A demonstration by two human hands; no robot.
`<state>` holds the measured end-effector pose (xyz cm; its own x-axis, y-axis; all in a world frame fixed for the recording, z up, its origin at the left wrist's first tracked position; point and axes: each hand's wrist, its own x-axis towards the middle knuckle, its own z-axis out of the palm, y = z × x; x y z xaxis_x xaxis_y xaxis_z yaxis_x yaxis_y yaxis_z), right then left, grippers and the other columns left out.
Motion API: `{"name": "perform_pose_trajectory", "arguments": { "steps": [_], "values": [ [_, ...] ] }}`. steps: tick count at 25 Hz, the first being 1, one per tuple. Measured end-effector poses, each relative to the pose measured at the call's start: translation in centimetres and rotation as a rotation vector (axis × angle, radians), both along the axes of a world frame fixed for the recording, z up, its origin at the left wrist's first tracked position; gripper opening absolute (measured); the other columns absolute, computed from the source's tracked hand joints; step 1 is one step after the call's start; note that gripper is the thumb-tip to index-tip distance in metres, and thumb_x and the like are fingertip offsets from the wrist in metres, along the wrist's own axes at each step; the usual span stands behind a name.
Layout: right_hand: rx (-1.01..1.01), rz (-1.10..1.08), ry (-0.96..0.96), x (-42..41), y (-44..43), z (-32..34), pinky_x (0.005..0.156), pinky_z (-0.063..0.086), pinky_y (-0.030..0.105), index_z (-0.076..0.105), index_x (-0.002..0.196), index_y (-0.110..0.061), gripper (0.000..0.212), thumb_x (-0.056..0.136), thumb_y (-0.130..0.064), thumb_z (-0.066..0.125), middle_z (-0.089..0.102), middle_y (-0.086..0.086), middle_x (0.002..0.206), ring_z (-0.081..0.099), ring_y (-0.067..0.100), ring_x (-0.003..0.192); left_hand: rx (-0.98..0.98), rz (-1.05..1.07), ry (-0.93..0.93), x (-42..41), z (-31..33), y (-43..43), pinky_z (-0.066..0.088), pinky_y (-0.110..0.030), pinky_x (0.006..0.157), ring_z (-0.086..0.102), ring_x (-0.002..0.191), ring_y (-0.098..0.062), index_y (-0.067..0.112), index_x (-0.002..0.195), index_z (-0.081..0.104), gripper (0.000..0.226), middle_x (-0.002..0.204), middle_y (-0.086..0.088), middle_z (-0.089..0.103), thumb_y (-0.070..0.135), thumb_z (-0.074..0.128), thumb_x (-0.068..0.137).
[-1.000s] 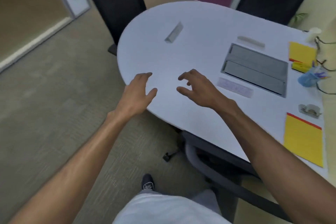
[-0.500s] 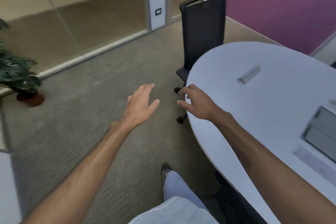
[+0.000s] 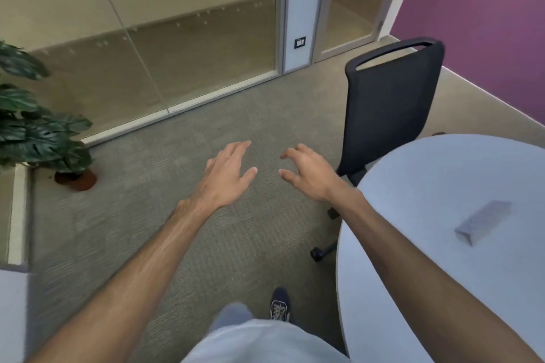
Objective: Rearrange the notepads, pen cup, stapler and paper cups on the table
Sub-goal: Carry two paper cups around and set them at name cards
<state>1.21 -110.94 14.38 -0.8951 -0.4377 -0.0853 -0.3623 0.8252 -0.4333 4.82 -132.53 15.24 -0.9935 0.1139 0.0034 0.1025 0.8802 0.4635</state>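
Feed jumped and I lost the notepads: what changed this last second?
The view swung left off the table: notepads, pen cup, stapler left the frame. Left hand and right hand, at the table's edge before, now hover over carpet. Both stay empty, fingers loose; grey box unmoved.

Of the task's things only the table (image 3: 427,186) shows: a smooth, pale grey-white top with a thin edge and a rounded end. It lies to the right of and nearer than the black chair (image 3: 392,109), its curved rim running just in front of the chair's seat and passing close beside the chair's castors. From the chair it spreads away to the right and lower edges of the view, where it is cut off. One small grey oblong block (image 3: 483,221) lies flat and slantwise on the top, well apart from the chair
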Motion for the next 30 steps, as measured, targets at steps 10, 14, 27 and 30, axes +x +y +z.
{"name": "perform_pose_trajectory", "arguments": {
  "steps": [10,14,27,30],
  "values": [
    [0.054,-0.046,0.105,-22.0,-2.8,-0.4,0.102,0.037,0.046,0.052,0.137,-0.017,0.048,0.095,-0.042,0.059,0.048,0.01,0.135,0.043,0.03,0.128,-0.02,-0.004,-0.008,-22.3,-1.2,-3.0,0.033,-0.054,0.107,0.039,0.14,-0.027,0.018,0.153,0.031,0.065,0.154,-0.004,0.038,0.039,0.056,0.096],
    [0.078,-0.051,0.094,-32.1,-4.2,-0.2,0.102,0.037,0.047,0.05,0.138,-0.017,0.049,0.096,-0.04,0.059,0.046,0.01,0.139,0.042,0.03,0.129,-0.001,-0.063,0.01,-33.8,-1.9,-4.5,0.033,-0.054,0.106,0.04,0.139,-0.025,0.02,0.152,0.031,0.065,0.153,-0.003,0.039,0.039,0.057,0.095],
    [0.245,-0.262,0.114,-58.2,0.6,5.4,0.102,0.04,0.047,0.047,0.142,-0.017,0.056,0.095,-0.045,0.058,0.044,0.012,0.141,0.044,0.03,0.13,0.075,-0.367,0.099,-65.1,1.5,0.1,0.033,-0.052,0.112,0.04,0.139,-0.026,0.018,0.153,0.03,0.067,0.152,-0.004,0.04,0.037,0.057,0.095],
    [0.271,-0.312,0.116,-63.8,4.1,5.3,0.104,0.039,0.049,0.046,0.143,-0.018,0.057,0.095,-0.046,0.059,0.042,0.013,0.144,0.043,0.031,0.132,0.067,-0.414,0.122,-71.9,1.7,3.4,0.031,-0.051,0.111,0.039,0.14,-0.025,0.022,0.155,0.024,0.07,0.155,-0.002,0.037,0.04,0.055,0.096]
  ]
}}
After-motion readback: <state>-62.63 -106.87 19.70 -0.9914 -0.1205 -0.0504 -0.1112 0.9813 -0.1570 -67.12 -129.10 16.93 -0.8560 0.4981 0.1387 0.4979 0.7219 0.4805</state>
